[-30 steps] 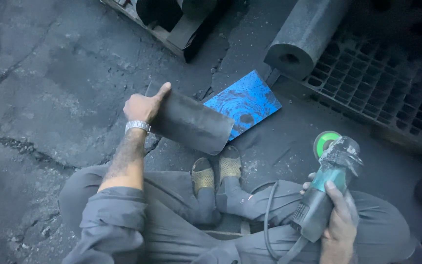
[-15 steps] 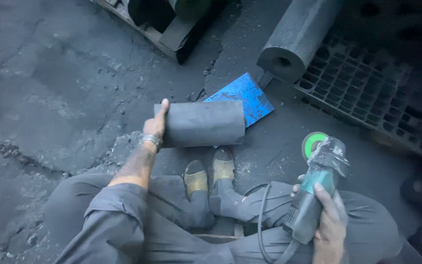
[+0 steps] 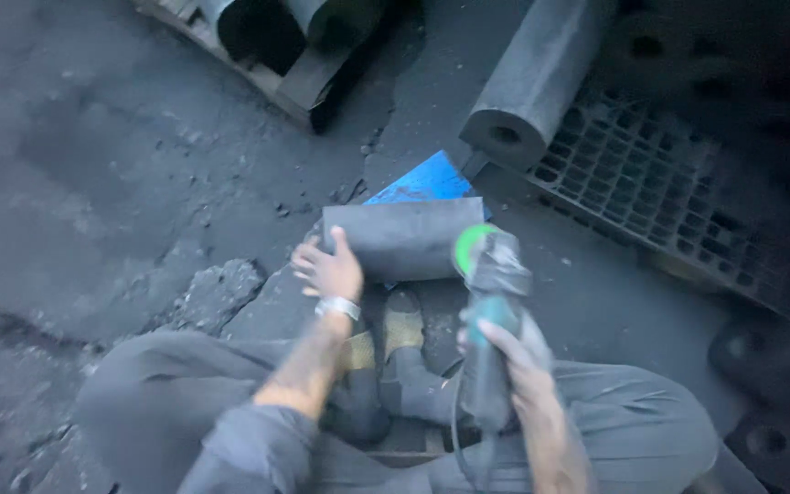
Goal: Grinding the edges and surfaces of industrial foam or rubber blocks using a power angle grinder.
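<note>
Left hand [image 3: 329, 270] grips the left end of the dark cylinder [image 3: 404, 240], lying on the floor by the feet. Right hand [image 3: 514, 366] clasps the angle grinder [image 3: 486, 302], swung in from the right; green disc now at the cylinder's right end.

the short cylinder [image 3: 404, 240] is dull dark grey, plain and unpatterned. the angle grinder [image 3: 489, 311] has a bright green guard at its head, a teal band on the body and a grey-black casing. the flat plate [image 3: 427, 181] beyond the cylinder is vivid blue with dark scuffs. the wristband [image 3: 337, 307] is silvery. the trousers [image 3: 185, 402] are grey. the shoes [image 3: 401, 331] are grey with yellowish toes. the floor [image 3: 102, 165] is sooty charcoal, mottled with paler cracked patches. the grating [image 3: 669, 192] at far right is black with a square grid pattern.
</note>
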